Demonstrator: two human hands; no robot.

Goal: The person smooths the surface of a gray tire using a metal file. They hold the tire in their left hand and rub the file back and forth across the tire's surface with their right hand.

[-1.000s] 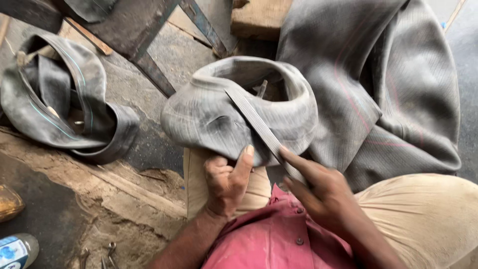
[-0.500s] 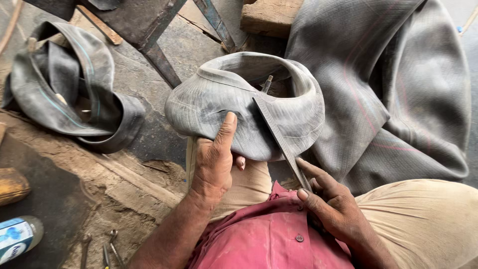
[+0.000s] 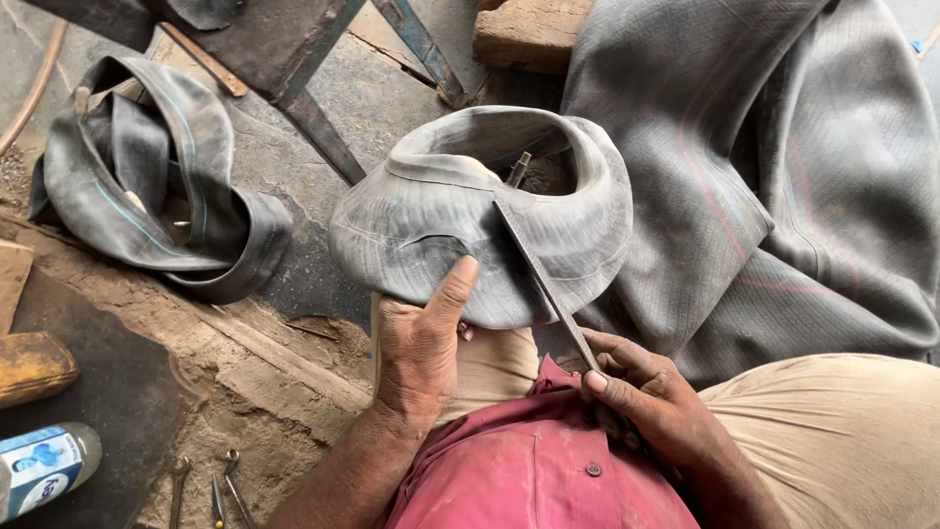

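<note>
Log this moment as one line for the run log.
left hand: pressing grey inner tube on lap | right hand: holding thin metal file across tube | nearby: folded tube on ground, large tube at right

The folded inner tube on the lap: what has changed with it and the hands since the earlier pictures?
The left hand came up from below and pressed its thumb onto the folded inner tube. The right hand drew back toward the body; its long thin metal file now lies across the tube. The second tube on the ground and the large tube stayed put.
</note>
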